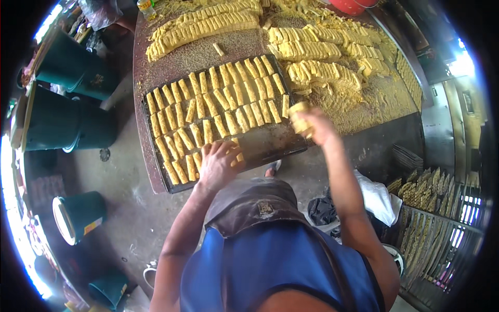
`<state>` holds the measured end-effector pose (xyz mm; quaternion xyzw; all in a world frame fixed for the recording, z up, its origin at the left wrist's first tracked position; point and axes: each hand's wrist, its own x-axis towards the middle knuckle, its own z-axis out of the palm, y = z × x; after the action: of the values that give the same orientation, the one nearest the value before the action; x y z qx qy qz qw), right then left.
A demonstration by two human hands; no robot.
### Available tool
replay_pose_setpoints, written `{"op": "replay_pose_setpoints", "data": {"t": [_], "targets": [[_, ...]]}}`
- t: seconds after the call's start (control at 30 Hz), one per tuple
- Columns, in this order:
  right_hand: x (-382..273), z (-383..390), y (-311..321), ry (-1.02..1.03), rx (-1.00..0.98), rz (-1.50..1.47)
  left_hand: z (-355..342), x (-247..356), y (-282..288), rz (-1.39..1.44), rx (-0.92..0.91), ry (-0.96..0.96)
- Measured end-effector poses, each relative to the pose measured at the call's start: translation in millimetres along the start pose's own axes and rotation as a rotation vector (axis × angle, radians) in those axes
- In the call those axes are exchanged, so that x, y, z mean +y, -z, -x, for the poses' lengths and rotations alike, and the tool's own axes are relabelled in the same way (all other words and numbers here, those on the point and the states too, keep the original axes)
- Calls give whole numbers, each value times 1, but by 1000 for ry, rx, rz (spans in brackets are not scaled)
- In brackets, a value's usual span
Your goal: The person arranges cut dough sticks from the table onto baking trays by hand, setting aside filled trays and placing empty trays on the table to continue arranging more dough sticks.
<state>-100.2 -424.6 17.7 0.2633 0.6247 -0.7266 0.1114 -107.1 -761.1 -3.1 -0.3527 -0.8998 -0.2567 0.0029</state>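
Note:
A dark baking tray (265,143) lies at the near edge of the table, with rows of yellow dough sticks (210,105) spaced out on it. At the tray's front row my left hand (219,162) reaches down, its fingers curled over a dough stick (239,152) that shows partly beside them. My right hand (319,126), slightly blurred, is closed round a small bunch of dough sticks (300,118) just off the tray's right side. The bare part of the tray lies between my two hands.
Stacked rows of dough sticks (208,28) and more piles (322,75) cover the crumb-strewn table (379,106). A red container (351,5) and a bottle (146,8) stand at the back. Dark green bins (67,119) line the left; racks of filled trays (423,229) stand right.

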Motion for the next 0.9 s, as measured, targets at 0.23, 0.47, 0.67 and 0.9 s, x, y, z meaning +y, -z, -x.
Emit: {"op": "replay_pose_setpoints", "data": {"t": [0.23, 0.47, 0.67, 0.9], "targets": [[49, 24, -146, 307, 176, 949, 6, -7, -10, 63, 50, 7], [43, 18, -118, 277, 142, 956, -2, 12, -21, 18, 75, -45], [35, 19, -99, 263, 151, 1186, -11, 35, -28, -40, 130, 75], [32, 18, -73, 276, 70, 1076, -22, 56, -33, -44, 113, 47]]}}
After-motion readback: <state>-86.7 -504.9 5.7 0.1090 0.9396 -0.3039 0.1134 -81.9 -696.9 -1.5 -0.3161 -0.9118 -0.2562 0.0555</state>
